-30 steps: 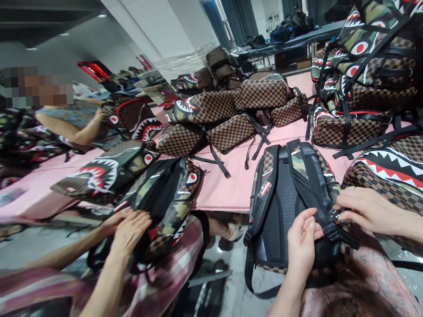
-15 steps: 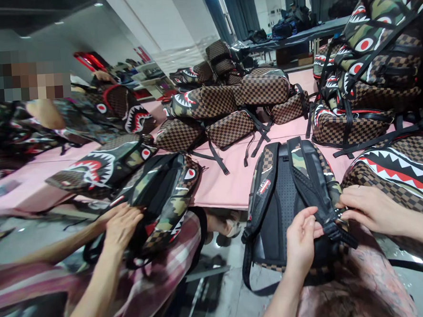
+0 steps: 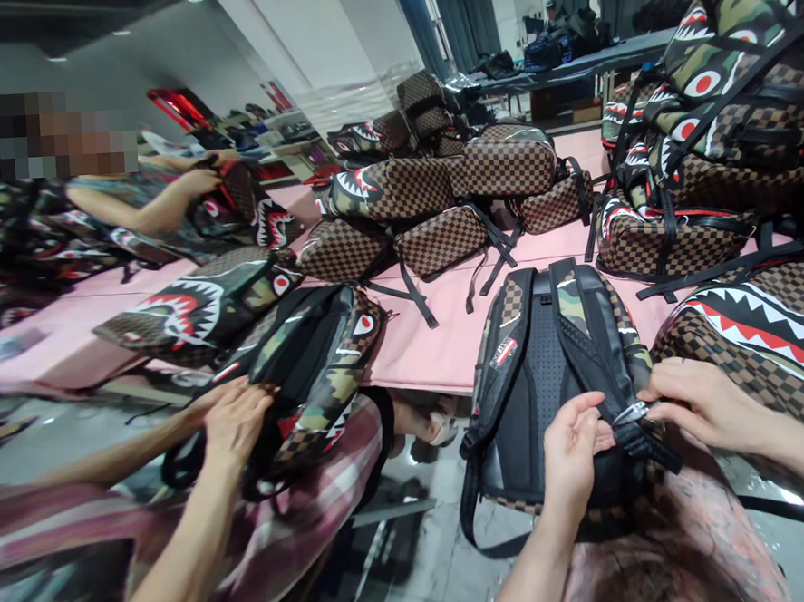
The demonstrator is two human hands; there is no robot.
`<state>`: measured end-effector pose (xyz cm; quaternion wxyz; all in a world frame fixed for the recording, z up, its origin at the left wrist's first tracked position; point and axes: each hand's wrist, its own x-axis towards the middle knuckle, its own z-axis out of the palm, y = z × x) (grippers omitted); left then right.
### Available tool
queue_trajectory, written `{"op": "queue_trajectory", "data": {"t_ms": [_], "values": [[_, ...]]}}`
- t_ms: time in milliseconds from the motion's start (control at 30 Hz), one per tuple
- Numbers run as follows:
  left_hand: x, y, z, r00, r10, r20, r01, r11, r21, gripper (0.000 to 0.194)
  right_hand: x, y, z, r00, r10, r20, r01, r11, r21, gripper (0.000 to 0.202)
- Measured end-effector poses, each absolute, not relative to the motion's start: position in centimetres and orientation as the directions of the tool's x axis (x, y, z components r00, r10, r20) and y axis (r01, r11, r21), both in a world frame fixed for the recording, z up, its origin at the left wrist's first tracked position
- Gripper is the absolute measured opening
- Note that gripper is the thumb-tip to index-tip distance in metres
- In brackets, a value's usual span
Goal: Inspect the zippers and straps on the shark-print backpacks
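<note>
A backpack (image 3: 549, 419) in checkered and camouflage fabric leans back-side up from my lap against the pink table's edge, its black mesh panel and two shoulder straps (image 3: 585, 344) facing me. My right hand (image 3: 704, 401) is closed on small silver thread snips (image 3: 630, 412), whose tips point left over the lower right strap, by its buckle (image 3: 632, 441). My left hand (image 3: 575, 454) is beside that strap with its fingers curled together. What those fingers pinch, if anything, is too small to make out.
On the pink table (image 3: 419, 354) lie several checkered bags (image 3: 439, 244). More shark-mouth backpacks (image 3: 705, 137) are piled at the right. At my left a co-worker's hands (image 3: 236, 425) handle another backpack (image 3: 324, 369); a further person (image 3: 151, 203) stands beyond.
The silver snips now show plainly between my hands, pointing toward my left fingers. My hands and the backpack have barely moved. The far person's hands have shifted on a bag.
</note>
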<state>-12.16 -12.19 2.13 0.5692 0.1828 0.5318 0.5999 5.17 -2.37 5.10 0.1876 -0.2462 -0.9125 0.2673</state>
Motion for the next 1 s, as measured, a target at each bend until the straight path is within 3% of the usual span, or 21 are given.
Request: {"op": "queue_trajectory", "data": {"t_ms": [100, 200, 333, 433, 500, 567, 633, 733, 833, 900, 1000], "values": [[-12.4, -12.1, 1.2, -0.294, 0.862, -0.413, -0.558, 0.196, 0.806, 0.039, 4.9, -4.0, 2.4, -0.660, 0.741, 0.123, 0.325, 0.429, -0.843, 0.016], [-12.8, -11.9, 0.4, -0.319, 0.862, -0.394, -0.538, 0.178, 0.824, 0.039, 3.9, -6.4, 0.1, -0.604, 0.796, 0.045, 0.332, 0.302, -0.894, 0.028], [-13.9, -11.0, 0.2, -0.257, 0.896, -0.361, -0.278, 0.290, 0.916, 0.038, 2.6, -8.7, -0.7, -0.620, 0.768, 0.161, 0.417, 0.496, -0.762, 0.007], [-14.9, -10.0, 0.3, -0.169, 0.923, -0.344, 0.082, 0.361, 0.929, 0.043, 2.1, -9.2, -0.7, -0.640, 0.720, 0.270, 0.516, 0.663, -0.543, 0.016], [-15.3, -9.3, 0.3, -0.172, 0.938, -0.300, 0.212, 0.333, 0.919, 0.039, 1.8, -9.5, -1.2, -0.648, 0.700, 0.300, 0.579, 0.709, -0.402, 0.020], [-15.1, -8.9, 0.3, -0.196, 0.942, -0.273, 0.140, 0.302, 0.943, 0.037, 1.6, -10.0, -1.9, -0.632, 0.712, 0.306, 0.628, 0.701, -0.338, 0.023], [-14.6, -8.7, 0.2, -0.215, 0.937, -0.274, -0.014, 0.278, 0.961, 0.038, 1.5, -10.7, -2.5, -0.575, 0.756, 0.311, 0.655, 0.654, -0.378, 0.021], [-13.8, -9.0, 0.0, -0.211, 0.917, -0.339, -0.365, 0.248, 0.898, 0.034, 2.0, -11.6, -2.7, -0.495, 0.836, 0.238, 0.580, 0.522, -0.625, 0.035], [-13.5, -9.4, -0.5, -0.169, 0.885, -0.434, -0.708, 0.197, 0.678, 0.029, 3.6, -11.0, -2.4, -0.451, 0.878, 0.163, 0.446, 0.380, -0.810, 0.042], [-13.4, -9.6, -0.9, -0.137, 0.876, -0.463, -0.784, 0.190, 0.591, 0.026, 4.8, -9.6, -2.3, -0.393, 0.895, 0.211, 0.444, 0.386, -0.809, 0.033], [-13.3, -9.6, -1.4, -0.096, 0.873, -0.477, -0.820, 0.203, 0.535, 0.023, 6.0, -6.9, -2.5, -0.372, 0.864, 0.340, 0.498, 0.495, -0.712, 0.016]]}}
